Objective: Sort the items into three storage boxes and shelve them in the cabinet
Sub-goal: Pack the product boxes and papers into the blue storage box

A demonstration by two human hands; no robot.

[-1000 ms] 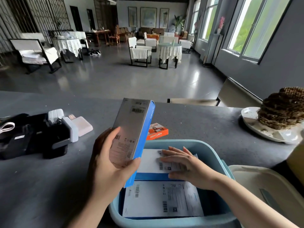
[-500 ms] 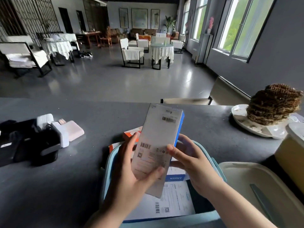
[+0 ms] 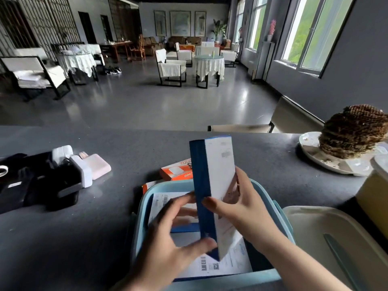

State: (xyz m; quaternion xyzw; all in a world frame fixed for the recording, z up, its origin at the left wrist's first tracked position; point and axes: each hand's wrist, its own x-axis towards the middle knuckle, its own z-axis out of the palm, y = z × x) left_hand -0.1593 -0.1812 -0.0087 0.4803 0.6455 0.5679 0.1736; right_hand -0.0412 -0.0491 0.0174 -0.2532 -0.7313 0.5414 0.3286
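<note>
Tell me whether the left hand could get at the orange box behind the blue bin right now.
Probably not at once: the left hand is holding the upright blue box together with the right hand. Once it lets go, the orange box lies uncovered on the counter.

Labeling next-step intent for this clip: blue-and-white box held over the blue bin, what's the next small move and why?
Probably tip the blue-and-white box flat and lower it into the light blue bin. Both the left hand and right hand grip it upright right above the bin, where similar boxes already lie flat.
</note>
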